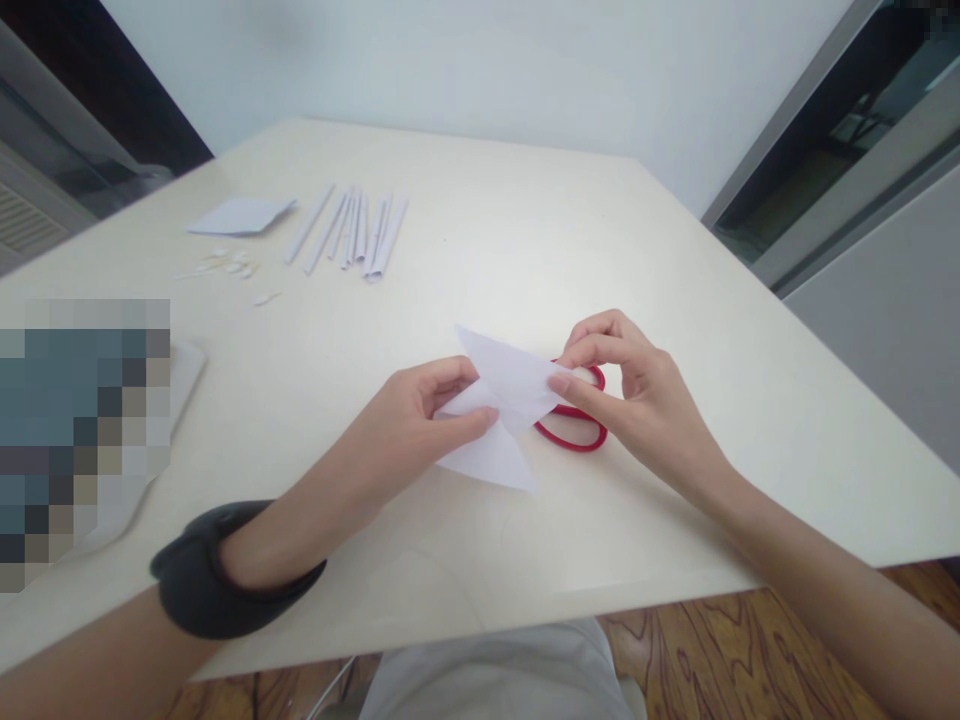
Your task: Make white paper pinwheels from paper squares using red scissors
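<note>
A piece of folded white paper (510, 385) with pointed corners is held between my two hands, over the near middle of the table. My left hand (427, 410) pinches its left part between thumb and fingers, the thumb lying on top. At the paper's right corner, my right hand (619, 370) grips it between thumb and fingertips. Partly under the paper and right hand lies a pair of scissors with red handles (574, 440); the blades are hidden.
Several rolled white paper tubes (349, 230) lie at the back left of the table (675, 520), beside a flat folded paper (241, 215). Several cotton swab pieces (236, 265) are scattered in front. A blurred-out item on white paper (184, 385) sits at the left edge.
</note>
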`<state>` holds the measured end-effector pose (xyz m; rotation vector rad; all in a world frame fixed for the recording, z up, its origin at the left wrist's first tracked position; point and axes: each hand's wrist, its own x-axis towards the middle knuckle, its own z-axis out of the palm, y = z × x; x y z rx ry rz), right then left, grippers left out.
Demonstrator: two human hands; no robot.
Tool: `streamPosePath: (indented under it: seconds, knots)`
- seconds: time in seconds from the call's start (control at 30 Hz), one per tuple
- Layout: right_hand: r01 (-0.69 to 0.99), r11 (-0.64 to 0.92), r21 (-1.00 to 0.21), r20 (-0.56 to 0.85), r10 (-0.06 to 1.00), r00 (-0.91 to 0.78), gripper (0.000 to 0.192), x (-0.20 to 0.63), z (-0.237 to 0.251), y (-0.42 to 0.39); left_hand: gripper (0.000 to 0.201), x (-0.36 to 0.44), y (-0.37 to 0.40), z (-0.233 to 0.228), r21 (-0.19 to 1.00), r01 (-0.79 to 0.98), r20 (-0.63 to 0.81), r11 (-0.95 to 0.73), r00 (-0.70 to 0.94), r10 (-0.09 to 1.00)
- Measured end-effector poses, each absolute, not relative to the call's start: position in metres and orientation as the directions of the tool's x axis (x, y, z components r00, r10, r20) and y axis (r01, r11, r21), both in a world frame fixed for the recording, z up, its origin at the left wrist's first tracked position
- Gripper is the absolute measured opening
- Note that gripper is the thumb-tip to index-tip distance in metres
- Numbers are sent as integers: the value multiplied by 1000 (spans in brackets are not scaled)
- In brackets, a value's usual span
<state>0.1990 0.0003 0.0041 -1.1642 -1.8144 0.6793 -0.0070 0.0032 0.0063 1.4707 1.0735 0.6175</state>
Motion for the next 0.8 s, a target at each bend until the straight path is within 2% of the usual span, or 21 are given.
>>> streamPosePath:
  seconds: [0.3, 0.53, 0.8]
  knots:
    - [509, 436, -743, 372, 900, -228, 13, 198, 5, -2, 25, -7, 3, 7, 942, 331, -192, 49, 415, 889]
    - [572, 474, -669, 426, 875, -227, 24, 195, 4, -4, 31, -4, 3, 10, 952, 303, -179, 45, 431, 884]
    - [585, 472, -660, 450, 871, -196, 20, 196, 6, -4, 25, -8, 3, 7, 933, 359, -183, 26, 411, 893]
